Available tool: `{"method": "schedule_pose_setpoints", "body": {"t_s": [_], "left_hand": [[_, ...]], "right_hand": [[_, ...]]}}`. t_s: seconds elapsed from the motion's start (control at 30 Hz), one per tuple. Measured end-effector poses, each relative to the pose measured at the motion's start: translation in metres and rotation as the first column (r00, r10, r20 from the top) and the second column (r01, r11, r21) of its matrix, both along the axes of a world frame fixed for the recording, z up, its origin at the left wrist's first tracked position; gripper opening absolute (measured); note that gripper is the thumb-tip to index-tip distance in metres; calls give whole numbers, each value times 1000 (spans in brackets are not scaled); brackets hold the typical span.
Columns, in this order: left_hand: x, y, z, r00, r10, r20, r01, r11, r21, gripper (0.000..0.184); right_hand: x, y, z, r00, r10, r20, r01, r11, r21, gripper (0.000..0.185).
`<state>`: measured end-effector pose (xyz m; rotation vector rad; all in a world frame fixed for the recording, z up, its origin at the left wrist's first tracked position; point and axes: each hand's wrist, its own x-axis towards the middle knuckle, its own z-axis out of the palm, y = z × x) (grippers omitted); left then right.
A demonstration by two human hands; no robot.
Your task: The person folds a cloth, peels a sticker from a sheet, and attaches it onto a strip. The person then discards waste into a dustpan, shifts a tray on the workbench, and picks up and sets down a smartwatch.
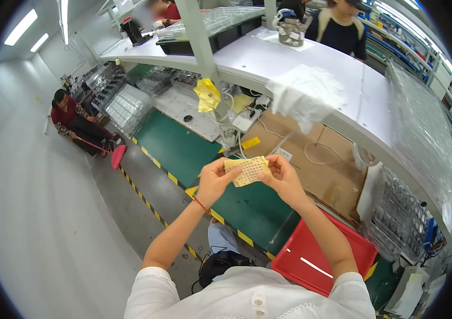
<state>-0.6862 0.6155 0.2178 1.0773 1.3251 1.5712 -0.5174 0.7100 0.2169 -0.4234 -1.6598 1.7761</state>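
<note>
Both hands hold up a small yellow sheet [248, 171] dotted with rows of dark spots, in front of my chest. My left hand [216, 179] pinches its left end between thumb and fingers. At its right end, my right hand [283, 179] grips it with the thumb on the near face. The sheet is slightly bent and hangs in the air above the green floor mat [252, 210]. A red band circles my left wrist.
A white bench [247, 64] crosses ahead, with a white cloth [305, 93] over its edge and a glass jar [292, 32] on it. Below right is a red tray [316, 255]. A person [77, 122] with a red broom stands left; other people are behind the bench.
</note>
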Motion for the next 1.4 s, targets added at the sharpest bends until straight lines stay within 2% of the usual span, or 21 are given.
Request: {"method": "schedule_pose_setpoints", "body": {"t_s": [0.07, 0.1, 0.2, 0.27, 0.3, 0.33, 0.37, 0.4, 0.47, 0.57, 0.8, 0.9, 0.97, 1.0, 1.07, 1.13, 1.2, 1.23, 1.3, 1.33, 1.4], "left_hand": [[-59, 17, -13, 998, 59, -21, -59, 998, 9, 13], [-90, 26, -18, 996, 76, -51, -75, 997, 11, 13], [-178, 59, -24, 995, 61, -79, -64, 997, -31, 18], [-220, 89, -33, 998, 69, -8, -69, 997, 43, 22], [-236, 104, -33, 998, 58, -1, -58, 997, 47, 22], [-247, 117, -35, 988, -1, 152, -4, 999, 35, 23], [-255, 128, -39, 951, -59, 303, 55, 998, 24, 25], [-261, 138, -43, 947, -78, 310, 77, 997, 18, 25], [-265, 159, -49, 925, -150, 350, 150, 988, 28, 27], [-264, 176, -59, 912, -237, 335, 230, 971, 62, 23], [-258, 197, -67, 930, -172, 326, 127, 979, 157, 18], [-257, 197, -64, 929, -144, 342, 89, 981, 174, 18], [-257, 199, -60, 957, -141, 255, 86, 973, 214, 14], [-256, 201, -60, 959, -125, 256, 66, 972, 226, 14], [-255, 205, -62, 995, -38, 88, 12, 960, 281, 14], [-253, 211, -66, 994, 61, 88, -89, 928, 362, 18], [-255, 210, -70, 974, 183, -130, -122, 918, 378, 19], [-256, 210, -71, 977, 179, -114, -127, 924, 361, 18], [-253, 207, -69, 973, 212, -87, -169, 921, 350, 17], [-252, 206, -67, 980, 187, -75, -152, 932, 329, 17], [-253, 206, -65, 982, 180, -59, -153, 936, 316, 17]], "right_hand": [[-40, 13, -12, 993, -116, 19, 116, 992, -45, 22], [-66, 21, -20, 976, -217, 37, 213, 973, 88, 21], [-150, 37, -24, 926, -374, 54, 353, 907, 229, 22], [-196, 51, -22, 895, -410, 176, 337, 879, 337, 23], [-218, 56, -20, 816, -558, 149, 373, 705, 603, 25], [-236, 61, -20, 726, -683, 78, 356, 470, 808, 29], [-249, 71, -21, 678, -734, 45, 350, 376, 858, 35], [-257, 75, -17, 661, -748, 55, 352, 374, 858, 35], [-267, 82, -8, 515, -851, 102, 209, 241, 948, 33], [-274, 91, -10, 450, -881, 148, 90, 210, 974, 33], [-281, 112, -34, 404, -915, 6, 47, 27, 999, 31], [-280, 117, -38, 447, -893, -54, 34, -44, 998, 33], [-279, 118, -33, 471, -875, -112, 44, -103, 994, 35], [-278, 120, -33, 489, -864, -121, 43, -115, 992, 35], [-278, 122, -35, 474, -875, -93, 16, -97, 995, 37], [-275, 128, -39, 504, -858, -103, 16, -110, 994, 39], [-271, 134, -47, 502, -864, -29, -10, -40, 999, 39], [-271, 136, -49, 539, -842, -33, -11, -46, 999, 39], [-267, 135, -48, 509, -858, 70, 2, 83, 997, 40], [-267, 133, -45, 537, -841, 62, -3, 72, 997, 40], [-266, 129, -40, 541, -839, 63, 122, 152, 981, 37]]}}
